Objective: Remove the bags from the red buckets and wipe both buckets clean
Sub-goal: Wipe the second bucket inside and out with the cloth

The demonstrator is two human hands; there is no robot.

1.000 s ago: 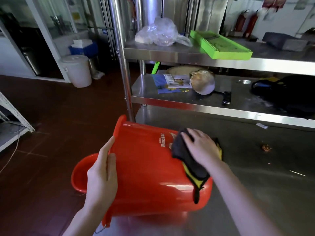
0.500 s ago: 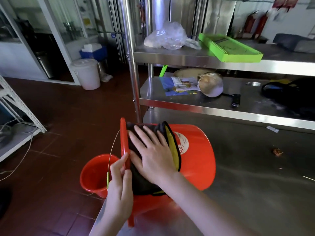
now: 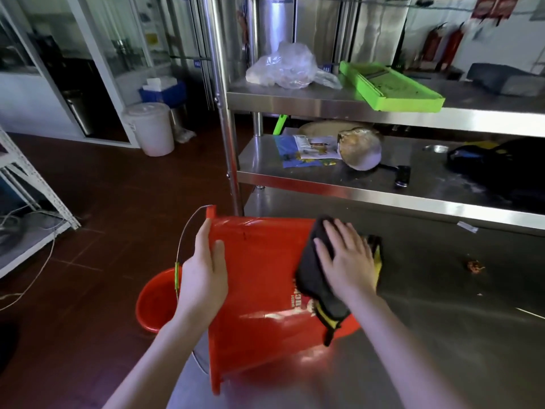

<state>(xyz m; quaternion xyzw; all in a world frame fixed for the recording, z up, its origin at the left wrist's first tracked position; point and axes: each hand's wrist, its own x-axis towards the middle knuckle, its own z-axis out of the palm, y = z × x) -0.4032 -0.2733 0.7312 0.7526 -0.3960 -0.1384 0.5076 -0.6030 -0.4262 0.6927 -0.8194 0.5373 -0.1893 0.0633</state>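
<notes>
Crowding in behind the table [image 3: 442,335]: a steel shelf rack [image 3: 383,109], its upright post [image 3: 227,128] just behind the work. On the top shelf, a crumpled clear plastic bag [image 3: 286,66] beside a green tray [image 3: 389,87]. On the middle shelf, leaflets [image 3: 306,149], a round metal pan [image 3: 361,150] and a black bag [image 3: 501,169].

On the floor to the left, a white lidded tub [image 3: 150,128] near the glass door. Closer in, a second red bucket [image 3: 156,302], upright, just off the table's left edge and partly hidden by the left forearm. Toward the table's right side, a small brown scrap [image 3: 474,265], well apart from everything.

At the table's left edge, a red bucket [image 3: 259,276] lying on its side, mouth turned left, wire handle [image 3: 188,228] looping off the rim. Left grip [image 3: 203,276] released, laid flat on the bucket's wall just beside the rim, fingers straight. Right grip [image 3: 345,261] released too, fingers spread, pressing a black-and-yellow cloth [image 3: 312,278] onto the wall near the bucket's base, one end of the cloth hanging down the side.
</notes>
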